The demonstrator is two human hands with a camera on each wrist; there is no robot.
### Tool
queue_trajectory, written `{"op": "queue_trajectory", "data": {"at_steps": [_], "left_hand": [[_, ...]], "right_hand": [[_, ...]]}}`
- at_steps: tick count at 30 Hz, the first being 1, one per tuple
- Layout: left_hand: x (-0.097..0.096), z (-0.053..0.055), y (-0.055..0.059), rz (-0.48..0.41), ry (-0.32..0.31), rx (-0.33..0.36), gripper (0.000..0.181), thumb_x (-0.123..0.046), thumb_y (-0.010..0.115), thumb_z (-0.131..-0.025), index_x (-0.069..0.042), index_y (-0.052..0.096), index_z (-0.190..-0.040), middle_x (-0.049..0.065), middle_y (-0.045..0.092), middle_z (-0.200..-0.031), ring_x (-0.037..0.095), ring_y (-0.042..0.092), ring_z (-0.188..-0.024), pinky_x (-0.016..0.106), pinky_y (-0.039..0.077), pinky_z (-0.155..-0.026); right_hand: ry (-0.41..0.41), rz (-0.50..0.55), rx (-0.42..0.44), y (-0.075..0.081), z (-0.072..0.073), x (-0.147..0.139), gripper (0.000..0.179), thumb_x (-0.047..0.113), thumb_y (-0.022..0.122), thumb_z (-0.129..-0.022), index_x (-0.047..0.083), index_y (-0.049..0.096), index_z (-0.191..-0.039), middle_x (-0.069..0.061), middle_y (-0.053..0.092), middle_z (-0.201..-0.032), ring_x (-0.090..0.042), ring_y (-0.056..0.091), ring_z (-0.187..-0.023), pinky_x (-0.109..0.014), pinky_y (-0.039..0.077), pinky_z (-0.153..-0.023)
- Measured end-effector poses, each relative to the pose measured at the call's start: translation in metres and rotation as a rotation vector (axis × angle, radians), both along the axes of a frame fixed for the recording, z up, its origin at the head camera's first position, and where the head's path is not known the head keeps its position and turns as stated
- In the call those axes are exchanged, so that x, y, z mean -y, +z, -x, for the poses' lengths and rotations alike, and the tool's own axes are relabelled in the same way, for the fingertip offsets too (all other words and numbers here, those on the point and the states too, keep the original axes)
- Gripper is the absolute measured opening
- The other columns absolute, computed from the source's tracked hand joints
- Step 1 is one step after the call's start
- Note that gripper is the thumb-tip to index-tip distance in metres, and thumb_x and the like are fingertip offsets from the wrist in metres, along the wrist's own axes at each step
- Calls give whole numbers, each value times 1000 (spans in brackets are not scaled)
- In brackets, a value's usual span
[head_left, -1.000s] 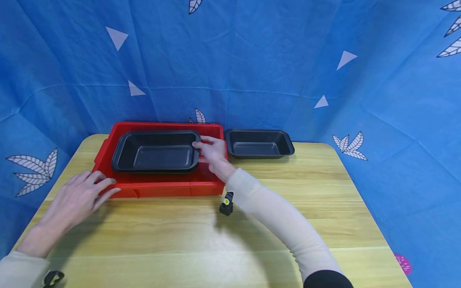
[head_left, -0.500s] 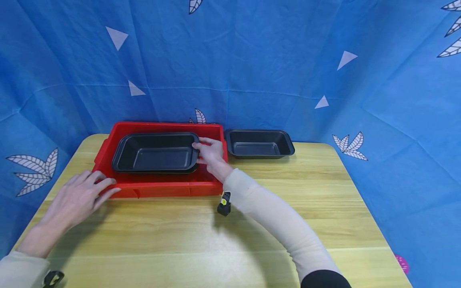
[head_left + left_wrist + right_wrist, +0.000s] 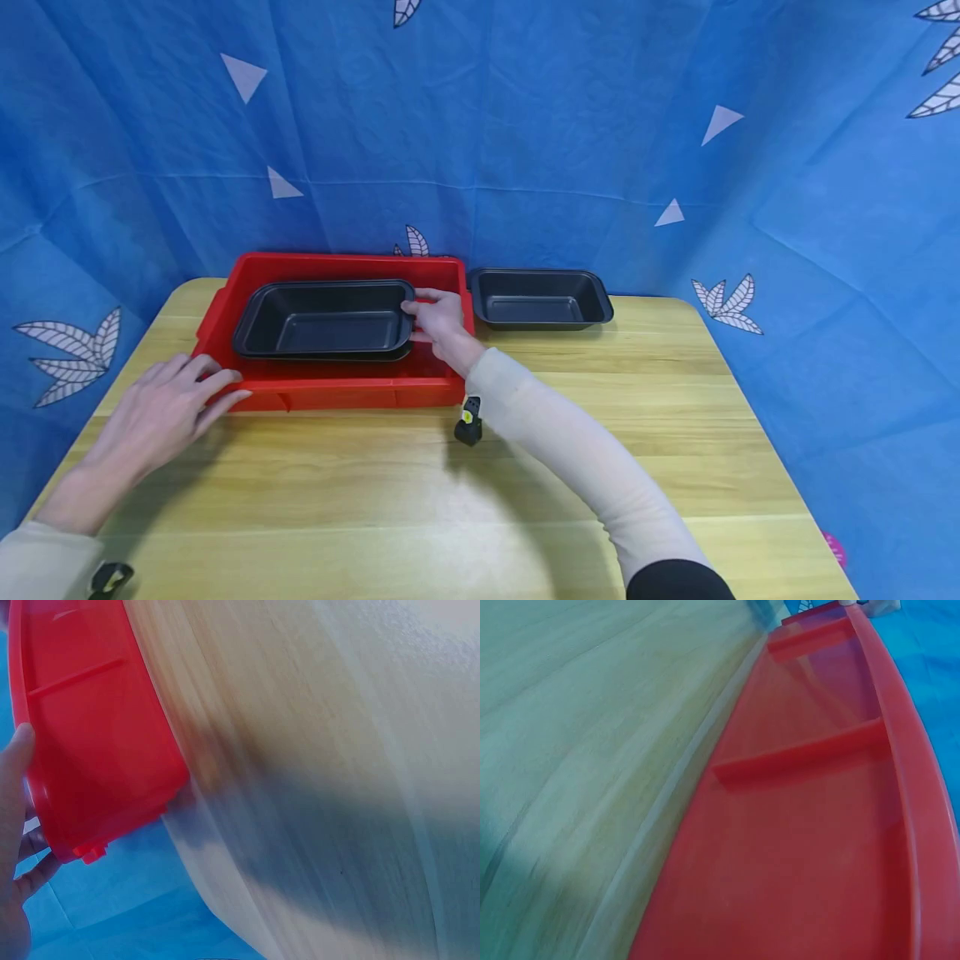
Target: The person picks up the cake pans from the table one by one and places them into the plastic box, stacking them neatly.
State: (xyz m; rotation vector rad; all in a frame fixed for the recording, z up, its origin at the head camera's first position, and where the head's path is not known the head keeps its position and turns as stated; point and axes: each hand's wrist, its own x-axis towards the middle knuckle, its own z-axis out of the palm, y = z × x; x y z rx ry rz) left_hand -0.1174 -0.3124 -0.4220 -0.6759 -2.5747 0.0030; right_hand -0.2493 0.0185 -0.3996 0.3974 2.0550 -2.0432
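Note:
A black loaf pan (image 3: pixel 330 329) is inside the red plastic bin (image 3: pixel 322 395) at the table's far left, in the head view. At the pan's right end my right hand (image 3: pixel 442 323) pinches the rim, thumb over the edge and fingers outside it. A second dark edge shows just under the pan's front rim. My left hand (image 3: pixel 161 408) holds the bin's front left corner. The left wrist view has that hand (image 3: pixel 9 825) with its thumb on the bin's rim (image 3: pixel 97 750) and other fingers around the corner. Only the bin's outer wall (image 3: pixel 802 855) fills the right wrist view; the right hand is hidden there.
Another black loaf pan (image 3: pixel 538 307) stands on the wooden table (image 3: pixel 390 483) right beside the bin. Behind the table hangs a blue patterned cloth (image 3: pixel 480 125), close to the backs of bin and pan.
The loaf pan's back rim has dropped slightly, and my right hand has shifted a little down and left with it. My left hand has stayed at the bin's corner.

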Motion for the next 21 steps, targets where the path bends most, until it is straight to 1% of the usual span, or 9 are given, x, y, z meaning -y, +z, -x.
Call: {"op": "queue_trajectory", "data": {"at_steps": [5,10,12,13,15,16,17,18,21], "left_hand": [[1,0,1,4,-2,6,100,-72,2,-103,-8,78,-107,17,68,-92,34,59,-82,55,55,-71],[1,1,1,9,-2,19,99,-71,3,-103,-7,78,-108,18,68,-94,34,59,-83,55,56,-72],[1,1,2,16,2,35,75,-67,32,-107,-7,78,-110,18,68,-95,35,60,-84,56,56,-73],[1,1,2,20,6,43,62,-62,48,-105,-7,78,-110,18,68,-95,34,60,-84,56,56,-73],[1,1,3,27,13,58,41,-44,77,-93,-7,78,-112,18,68,-96,35,60,-85,57,56,-73],[1,1,3,30,16,63,39,-34,87,-85,-7,78,-112,19,68,-96,35,60,-85,57,56,-74],[1,1,4,31,18,65,43,-22,93,-75,-7,78,-112,19,68,-96,35,60,-85,57,57,-74],[0,1,4,32,20,67,46,-21,94,-72,-7,78,-112,19,68,-96,35,60,-85,57,57,-74],[0,1,4,31,24,72,46,-21,94,-71,-6,78,-112,19,68,-96,35,60,-85,57,57,-74]], "right_hand": [[43,-6,4,3,3,-5,44,12,74,-98,8,66,-142,-16,76,-122,-22,71,-90,-48,63,-95],[101,-23,0,8,6,-13,46,10,72,-99,4,63,-143,-18,74,-130,-31,75,-108,-50,62,-95],[130,-36,-5,10,7,-17,46,10,73,-99,3,62,-143,-18,72,-134,-34,74,-117,-50,62,-96],[143,-45,-9,11,7,-18,47,10,73,-99,3,62,-144,-18,72,-135,-36,73,-121,-50,62,-96],[174,-64,-14,12,7,-21,49,12,73,-98,4,60,-145,-18,71,-137,-37,72,-124,-49,62,-96],[187,-71,-16,13,7,-23,50,12,74,-98,4,60,-146,-19,70,-137,-37,71,-124,-49,62,-96],[198,-77,-17,14,7,-24,51,13,74,-98,4,59,-147,-19,70,-138,-37,71,-124,-48,62,-97],[205,-81,-19,15,7,-26,52,13,74,-98,4,58,-147,-18,69,-138,-36,71,-124,-48,62,-97],[216,-80,-26,17,6,-31,54,14,74,-98,6,57,-148,-17,69,-138,-35,71,-124,-46,62,-99]]}}
